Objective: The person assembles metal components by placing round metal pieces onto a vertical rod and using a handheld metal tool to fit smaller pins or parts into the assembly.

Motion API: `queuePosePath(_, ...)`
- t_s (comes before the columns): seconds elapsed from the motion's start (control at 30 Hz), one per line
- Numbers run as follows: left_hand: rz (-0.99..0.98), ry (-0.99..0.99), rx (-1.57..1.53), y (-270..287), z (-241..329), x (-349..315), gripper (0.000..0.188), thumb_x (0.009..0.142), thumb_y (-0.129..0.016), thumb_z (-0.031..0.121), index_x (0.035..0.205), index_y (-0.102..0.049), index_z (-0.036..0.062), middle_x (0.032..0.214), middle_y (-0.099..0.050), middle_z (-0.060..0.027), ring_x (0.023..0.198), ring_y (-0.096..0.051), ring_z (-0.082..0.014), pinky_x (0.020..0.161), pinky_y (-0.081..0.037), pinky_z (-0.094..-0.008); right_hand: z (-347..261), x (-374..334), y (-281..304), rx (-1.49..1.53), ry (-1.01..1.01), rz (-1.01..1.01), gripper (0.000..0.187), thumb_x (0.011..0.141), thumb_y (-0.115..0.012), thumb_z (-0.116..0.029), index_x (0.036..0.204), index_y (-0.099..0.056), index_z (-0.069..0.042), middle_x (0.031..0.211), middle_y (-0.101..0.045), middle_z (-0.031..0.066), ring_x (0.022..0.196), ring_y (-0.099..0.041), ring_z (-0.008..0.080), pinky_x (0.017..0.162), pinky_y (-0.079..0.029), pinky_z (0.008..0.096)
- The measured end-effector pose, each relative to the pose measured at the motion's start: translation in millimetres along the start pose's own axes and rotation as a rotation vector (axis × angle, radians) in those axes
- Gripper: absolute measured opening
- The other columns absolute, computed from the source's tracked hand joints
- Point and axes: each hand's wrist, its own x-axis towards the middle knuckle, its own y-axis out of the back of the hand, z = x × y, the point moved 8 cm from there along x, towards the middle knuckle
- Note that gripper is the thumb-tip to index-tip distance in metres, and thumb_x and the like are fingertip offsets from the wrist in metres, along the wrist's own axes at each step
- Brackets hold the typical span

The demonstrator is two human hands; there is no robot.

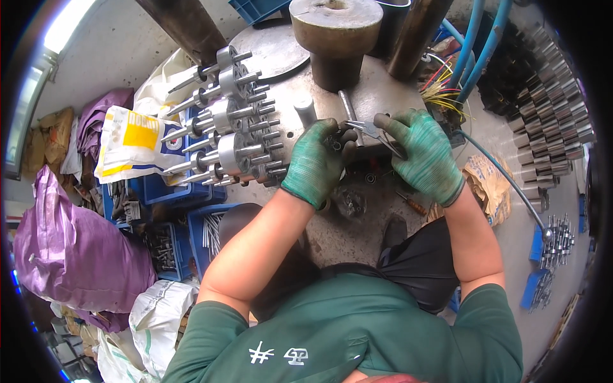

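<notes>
My right hand (424, 153), in a green glove with dark fingertips, is closed around a pair of pliers (368, 129). The slim jaws of the pliers point left and reach the fingertips of my left hand (318, 159). That hand wears a matching glove, and its fingers are curled around something small and dark, perhaps a ring, too hidden to name. Both hands are above the near edge of a metal machine table (377, 96). Just beyond them a thin metal rod (347, 105) and a short upright metal cylinder (305, 110) show on the table.
Left of my hands stands a cluster of metal shafts with round collars (233, 127). A thick press ram (335, 32) is beyond. Blue bins (198, 223) and a purple sack (76, 249) lie left. Blue hoses (476, 51) and stacked metal tubes (543, 127) are right.
</notes>
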Motion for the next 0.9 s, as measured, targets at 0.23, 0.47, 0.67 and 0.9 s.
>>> queuePosePath(0.23, 0.009, -0.078, 0.093, -2, 4, -5, 0.014, 0.104, -0.066, 0.017, 0.108, -0.063, 0.0037, 0.098, -0.067, -0.0091, 0.089, -0.068, -0.0227, 0.075, -0.061, -0.0306, -4, -3, -3, 0.003, 0.026, -0.006, 0.068, 0.065, -0.076, 0.0, 0.131, -0.072, -0.016, 0.11, -0.069, 0.0099, 0.097, -0.064, 0.0337, 0.086, -0.056, 0.0437)
queuePosePath(0.47, 0.036, -0.093, 0.17, -2, 6, -5, 0.012, 0.103, -0.066, 0.016, 0.108, -0.063, 0.0045, 0.097, -0.067, -0.0083, 0.088, -0.068, -0.0215, 0.073, -0.06, -0.0302, -7, -1, -1, -0.019, 0.026, -0.01, 0.066, 0.065, -0.077, 0.0, 0.129, -0.074, -0.015, 0.111, -0.07, 0.0097, 0.099, -0.064, 0.0336, 0.087, -0.056, 0.0434)
queuePosePath(0.67, 0.041, -0.103, 0.216, -2, 8, -8, 0.013, 0.103, -0.065, 0.015, 0.109, -0.062, 0.0043, 0.097, -0.067, -0.0087, 0.086, -0.068, -0.0202, 0.071, -0.06, -0.0289, -7, -2, -4, -0.037, 0.038, -0.049, 0.068, 0.064, -0.079, 0.0, 0.13, -0.073, -0.014, 0.111, -0.07, 0.0106, 0.099, -0.064, 0.0342, 0.086, -0.055, 0.0438)
queuePosePath(0.9, 0.051, -0.122, 0.29, -3, 10, -12, 0.013, 0.104, -0.064, 0.015, 0.112, -0.061, 0.0042, 0.098, -0.067, -0.0092, 0.087, -0.068, -0.0203, 0.073, -0.059, -0.0295, -13, 1, -2, -0.121, 0.096, -0.053, 0.065, 0.068, -0.075, 0.0, 0.131, -0.073, -0.015, 0.107, -0.07, 0.0121, 0.093, -0.064, 0.0345, 0.081, -0.055, 0.0457)
